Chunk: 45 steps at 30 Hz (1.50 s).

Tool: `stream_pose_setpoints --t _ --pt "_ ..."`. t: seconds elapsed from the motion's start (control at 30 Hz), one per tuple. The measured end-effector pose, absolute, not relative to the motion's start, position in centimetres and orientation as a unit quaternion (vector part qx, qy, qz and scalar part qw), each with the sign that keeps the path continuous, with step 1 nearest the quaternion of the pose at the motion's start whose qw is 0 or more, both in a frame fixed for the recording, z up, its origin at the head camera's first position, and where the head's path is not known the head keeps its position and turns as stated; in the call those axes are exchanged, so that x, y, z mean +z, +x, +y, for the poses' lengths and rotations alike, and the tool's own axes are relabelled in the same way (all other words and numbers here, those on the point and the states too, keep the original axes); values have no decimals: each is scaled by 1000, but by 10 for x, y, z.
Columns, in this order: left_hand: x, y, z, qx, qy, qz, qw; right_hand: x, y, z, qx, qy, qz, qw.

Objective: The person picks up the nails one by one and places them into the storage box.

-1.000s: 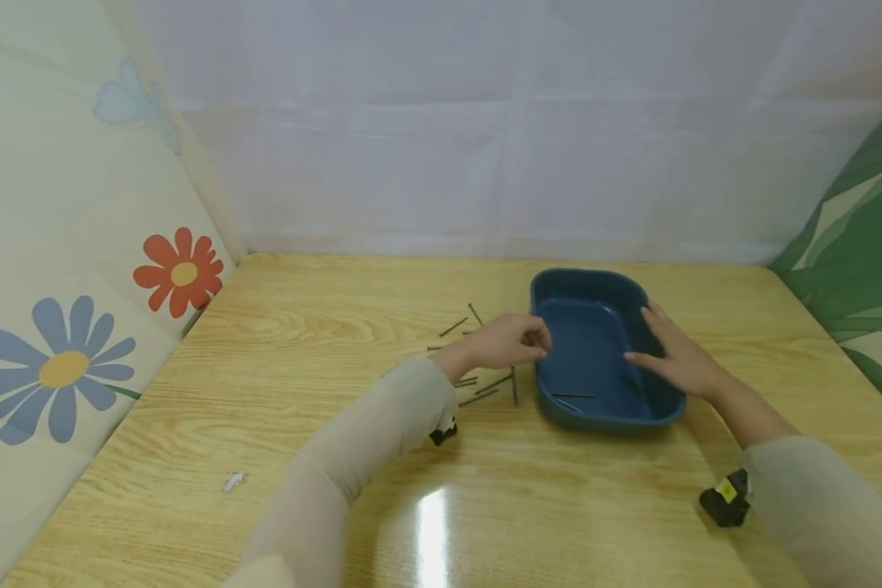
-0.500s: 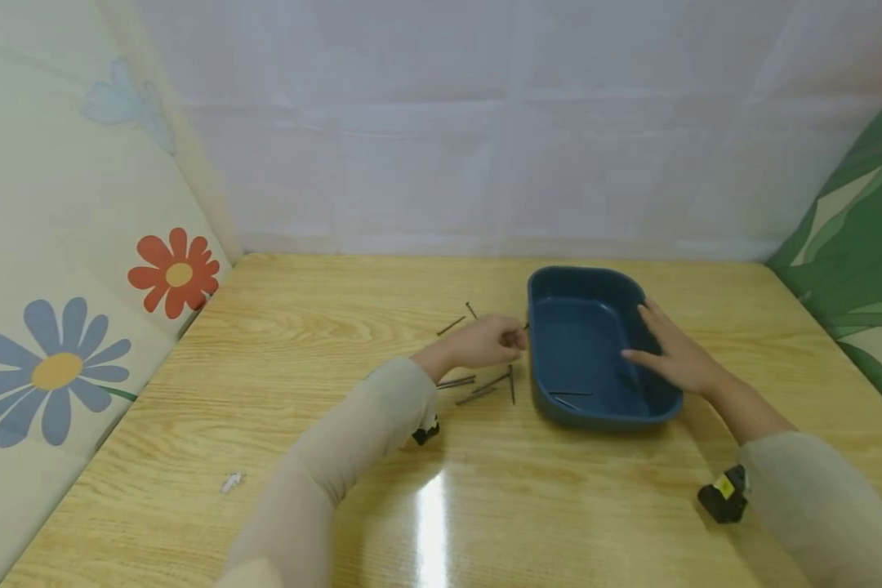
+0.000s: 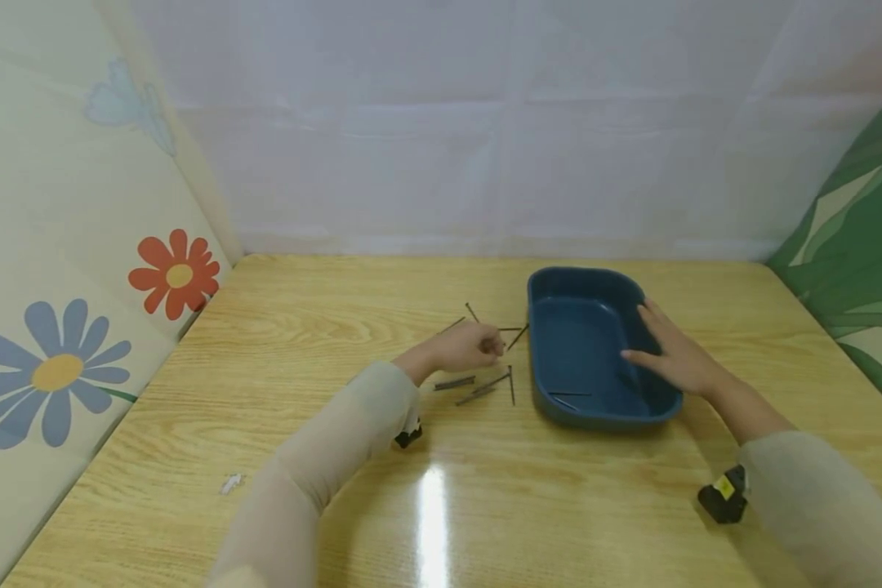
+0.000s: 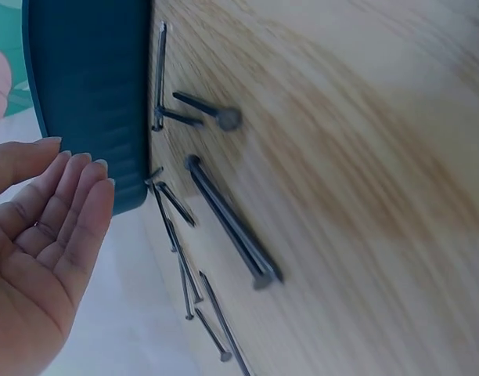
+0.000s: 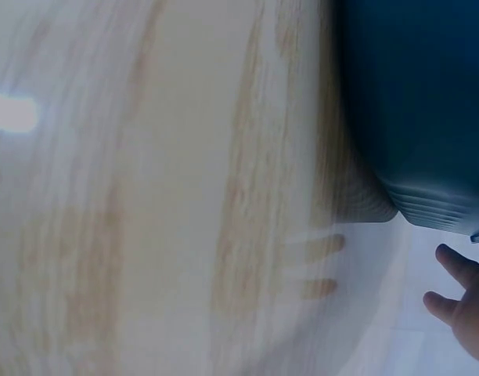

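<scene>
My left hand [image 3: 467, 346] hovers above several dark nails [image 3: 453, 383] scattered on the table to the left of a blue plastic bin [image 3: 584, 335]. In the left wrist view, its fingers are loosely bent and the thumb is near the fingertips, with no nail visible between them. Thicker nails [image 4: 228, 223] lie side by side close to the camera there. My right hand [image 3: 678, 356] is at the bin's right rim, fingers spread and thumb over the inside. A few nails [image 3: 569, 394] lie on the bin floor near its front.
The table [image 3: 323, 318] has a wood-grain top. A small white scrap [image 3: 231, 483] lies at the front left. A white cloth [image 3: 382, 171] hangs behind the table, and flower-printed panels [image 3: 62, 371] stand at the sides.
My left hand has moved left from the bin's left rim to above the loose nails, uncovering nails beside the bin. The right hand stays at the rim.
</scene>
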<state>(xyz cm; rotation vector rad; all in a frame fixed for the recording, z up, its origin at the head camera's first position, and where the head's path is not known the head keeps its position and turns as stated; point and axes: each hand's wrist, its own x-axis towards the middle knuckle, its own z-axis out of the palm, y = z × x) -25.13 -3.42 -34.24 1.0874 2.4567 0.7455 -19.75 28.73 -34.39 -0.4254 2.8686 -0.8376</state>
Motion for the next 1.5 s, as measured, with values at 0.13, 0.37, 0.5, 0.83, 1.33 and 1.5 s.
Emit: stream_pose_setpoints --t 0.13,0.37,0.5,0.83,1.33,1.5 --pt "-344 -252 -41 245 380 873 182 -344 -198 288 -276 -141 949 62" --pt "-345 -250 -51 224 358 886 193 -342 -198 290 -273 -138 950 64" --pt "-344 -247 -54 202 343 894 205 -341 -198 290 -271 -141 950 62" --pt "-348 -248 -59 151 324 909 213 -338 -197 290 -271 -140 950 64" --pt "-348 -244 -60 152 311 910 229 -335 -199 292 -268 -147 950 57" --pt "-347 -245 -59 151 322 907 226 -333 -198 293 -267 -146 951 60"
